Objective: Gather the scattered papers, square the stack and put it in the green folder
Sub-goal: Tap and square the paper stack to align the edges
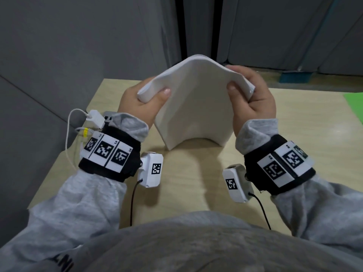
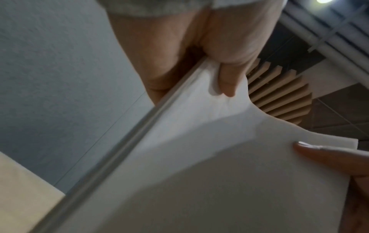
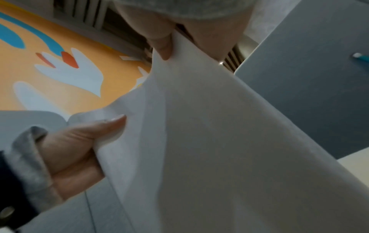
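1. Head view: both hands hold the stack of papers (image 1: 193, 107) bowed into an arch, its lower edge standing on the counter (image 1: 196, 183). The left hand (image 1: 137, 103) and right hand (image 1: 253, 97) each clamp an upper corner, thumbs in front; the other fingers are hidden behind. The green folder (image 1: 354, 107) is cut off at the right edge; nothing can be seen inside it.
2. Left wrist view: blurred; the left thumb (image 2: 227, 82) presses the sheets.
3. Right wrist view: the right thumb (image 3: 162, 45) pinches the paper's top edge.

No readable text, only coded wrist markers (image 1: 107, 150)
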### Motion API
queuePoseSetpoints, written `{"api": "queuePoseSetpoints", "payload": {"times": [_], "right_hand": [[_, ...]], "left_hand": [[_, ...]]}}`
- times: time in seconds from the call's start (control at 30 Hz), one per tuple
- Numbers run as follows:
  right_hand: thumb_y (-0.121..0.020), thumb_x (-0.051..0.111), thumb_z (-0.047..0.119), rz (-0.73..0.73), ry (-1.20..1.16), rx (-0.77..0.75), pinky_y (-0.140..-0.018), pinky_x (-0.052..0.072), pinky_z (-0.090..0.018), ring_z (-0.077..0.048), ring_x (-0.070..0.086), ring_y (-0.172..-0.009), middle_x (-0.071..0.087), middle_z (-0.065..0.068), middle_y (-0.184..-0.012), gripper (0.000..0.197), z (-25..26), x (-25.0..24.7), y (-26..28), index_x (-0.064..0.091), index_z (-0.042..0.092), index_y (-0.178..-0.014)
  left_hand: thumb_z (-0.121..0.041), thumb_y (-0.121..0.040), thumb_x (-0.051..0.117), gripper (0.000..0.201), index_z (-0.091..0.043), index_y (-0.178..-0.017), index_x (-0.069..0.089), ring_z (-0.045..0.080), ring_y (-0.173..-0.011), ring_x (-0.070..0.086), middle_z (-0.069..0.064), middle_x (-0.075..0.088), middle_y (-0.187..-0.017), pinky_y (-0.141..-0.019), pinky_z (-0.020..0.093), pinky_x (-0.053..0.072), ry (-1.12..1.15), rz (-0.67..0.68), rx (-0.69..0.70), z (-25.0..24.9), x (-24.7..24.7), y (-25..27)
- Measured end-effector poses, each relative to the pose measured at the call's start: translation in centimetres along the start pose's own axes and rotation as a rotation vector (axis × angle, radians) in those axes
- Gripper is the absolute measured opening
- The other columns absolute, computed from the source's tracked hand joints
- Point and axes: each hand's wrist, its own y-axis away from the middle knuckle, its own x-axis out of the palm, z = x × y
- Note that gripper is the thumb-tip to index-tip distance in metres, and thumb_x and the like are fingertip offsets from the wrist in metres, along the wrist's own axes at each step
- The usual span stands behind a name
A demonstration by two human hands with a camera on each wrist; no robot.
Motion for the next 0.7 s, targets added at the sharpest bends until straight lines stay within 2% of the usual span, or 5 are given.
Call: {"api": "queuePoseSetpoints", "payload": {"times": [0.2, 0.3, 0.43, 0.57, 0.7], "right_hand": [[-0.089, 0.063, 0.015, 0.037, 0.097, 0.195, -0.075, 0.050, -0.017, 0.010, 0.061, -0.074, 0.064, 0.023, -0.077, 0.021, -1.7, -0.6, -0.4, 0.062, 0.034, -0.100], [-0.091, 0.061, 0.024, 0.149, 0.206, 0.349, -0.075, 0.046, -0.022, -0.005, 0.060, -0.073, 0.059, 0.018, -0.075, 0.015, -2.9, -0.7, -0.2, 0.064, 0.022, -0.106], [-0.091, 0.062, 0.022, 0.091, 0.170, 0.297, -0.059, 0.046, -0.005, 0.013, 0.057, -0.059, 0.060, 0.020, -0.070, 0.013, -2.9, -1.2, -0.3, 0.060, 0.031, -0.081], [-0.085, 0.069, 0.021, 0.111, 0.162, 0.318, -0.057, 0.043, -0.001, 0.016, 0.058, -0.062, 0.061, 0.021, -0.078, 0.017, -4.6, -1.8, -0.3, 0.058, 0.031, -0.094], [-0.083, 0.071, 0.022, 0.104, 0.198, 0.381, -0.079, 0.047, -0.022, -0.009, 0.061, -0.087, 0.063, 0.017, -0.089, 0.029, -6.5, -2.6, 0.6, 0.054, 0.033, -0.103]], "left_hand": [[-0.020, -0.079, 0.074, 0.018, -0.029, -0.086, 0.061, -0.008, -0.068, 0.060, -0.016, 0.063, -0.076, -0.064, 0.007, 0.045, 0.055, -0.044, -0.132, 1.0, 0.4, 0.6], [-0.028, -0.080, 0.073, 0.025, -0.028, -0.097, 0.054, -0.003, -0.074, 0.056, -0.019, 0.057, -0.078, -0.069, 0.010, 0.042, 0.044, 0.013, -0.317, 2.4, 1.0, 1.2], [-0.031, -0.084, 0.068, 0.016, -0.032, -0.079, 0.053, -0.016, -0.056, 0.055, -0.019, 0.057, -0.073, -0.050, -0.005, 0.037, 0.089, -0.051, -0.312, 2.4, 0.7, 1.3], [-0.024, -0.078, 0.074, 0.024, -0.032, -0.068, 0.054, -0.012, -0.059, 0.056, -0.016, 0.059, -0.073, -0.057, 0.001, 0.043, 0.034, 0.018, -0.349, 3.0, 0.4, 1.4], [-0.030, -0.080, 0.072, 0.026, -0.035, -0.072, 0.048, -0.002, -0.070, 0.055, -0.018, 0.056, -0.076, -0.058, 0.002, 0.039, 0.024, 0.081, -0.390, 3.5, 0.8, 1.6]]}}
